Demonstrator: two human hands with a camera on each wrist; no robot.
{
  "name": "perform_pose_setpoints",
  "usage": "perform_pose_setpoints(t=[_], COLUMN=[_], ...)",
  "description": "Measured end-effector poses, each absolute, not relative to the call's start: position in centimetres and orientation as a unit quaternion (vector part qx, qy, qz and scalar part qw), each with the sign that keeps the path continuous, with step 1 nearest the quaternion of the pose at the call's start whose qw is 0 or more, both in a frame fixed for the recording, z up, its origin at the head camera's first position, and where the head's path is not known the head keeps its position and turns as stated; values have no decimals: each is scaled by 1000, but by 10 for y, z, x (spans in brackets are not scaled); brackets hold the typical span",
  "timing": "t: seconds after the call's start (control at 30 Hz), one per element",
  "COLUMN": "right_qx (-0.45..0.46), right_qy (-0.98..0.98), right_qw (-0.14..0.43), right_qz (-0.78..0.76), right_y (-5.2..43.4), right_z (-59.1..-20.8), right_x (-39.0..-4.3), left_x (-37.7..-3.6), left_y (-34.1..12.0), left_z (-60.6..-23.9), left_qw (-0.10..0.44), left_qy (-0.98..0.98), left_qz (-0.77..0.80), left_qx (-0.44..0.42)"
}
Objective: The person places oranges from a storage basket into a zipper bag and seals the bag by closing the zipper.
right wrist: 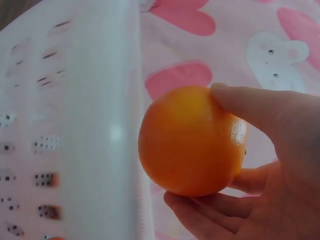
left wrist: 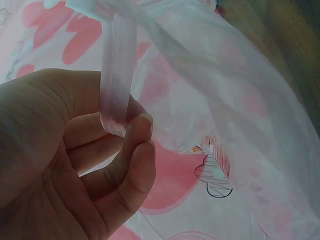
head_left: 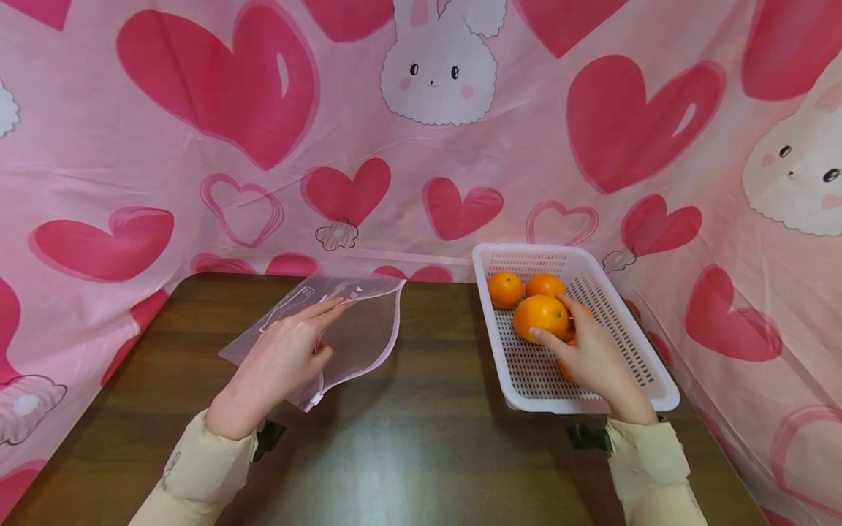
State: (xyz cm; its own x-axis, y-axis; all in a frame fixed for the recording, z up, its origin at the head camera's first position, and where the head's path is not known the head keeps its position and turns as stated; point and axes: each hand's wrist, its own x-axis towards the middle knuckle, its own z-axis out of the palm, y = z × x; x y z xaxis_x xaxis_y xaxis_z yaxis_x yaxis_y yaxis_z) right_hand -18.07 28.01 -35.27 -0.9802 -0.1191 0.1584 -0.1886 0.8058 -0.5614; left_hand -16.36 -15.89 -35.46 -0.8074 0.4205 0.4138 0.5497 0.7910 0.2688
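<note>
Picking looks underway: right hand [head_left: 594, 359] grips an orange [head_left: 539, 319] at the basket [head_left: 559, 404], left hand [head_left: 281, 356] seemingly pinches the bag [head_left: 365, 329]; carrying across probably comes next.

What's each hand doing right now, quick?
Left hand: closed, holding the edge of the plastic bag.
Right hand: closed around an orange.
</note>
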Motion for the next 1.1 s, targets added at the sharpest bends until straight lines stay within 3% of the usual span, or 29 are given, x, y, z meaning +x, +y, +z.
perform_pose_setpoints(t=[0.47, 1.1], right_qx=[73, 56], right_qy=[-930, -866], right_qw=[72, 138], right_qz=[353, 476], right_y=[273, 244], right_z=[-336, -334], right_x=[-172, -168], left_x=[-164, -165], left_y=[-159, -156], left_z=[-356, -355], left_qw=[177, 176], left_qy=[-930, -930], left_qz=[-189, -191], left_qx=[-262, -261])
